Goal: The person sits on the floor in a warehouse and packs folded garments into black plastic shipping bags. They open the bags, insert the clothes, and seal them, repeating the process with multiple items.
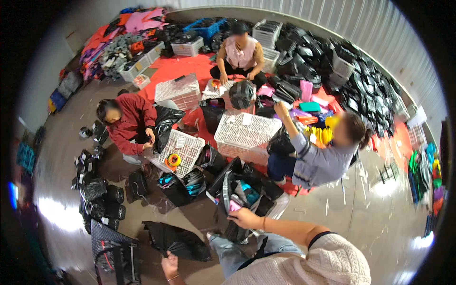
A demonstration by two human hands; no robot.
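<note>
Nearest the camera, the right hand (243, 218) grasps the open black bag (242, 192) at twelve o'clock; left hand (170, 265), grip unclear, nears another black bag (178, 241). Sorting appears underway; next, lifting contents out.

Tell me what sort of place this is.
Probably a warehouse sorting or packing floor: white plastic lattice crates, heaps of black plastic-bagged goods along the corrugated metal wall, and co-workers sitting on the bare concrete floor around a red mat.
</note>
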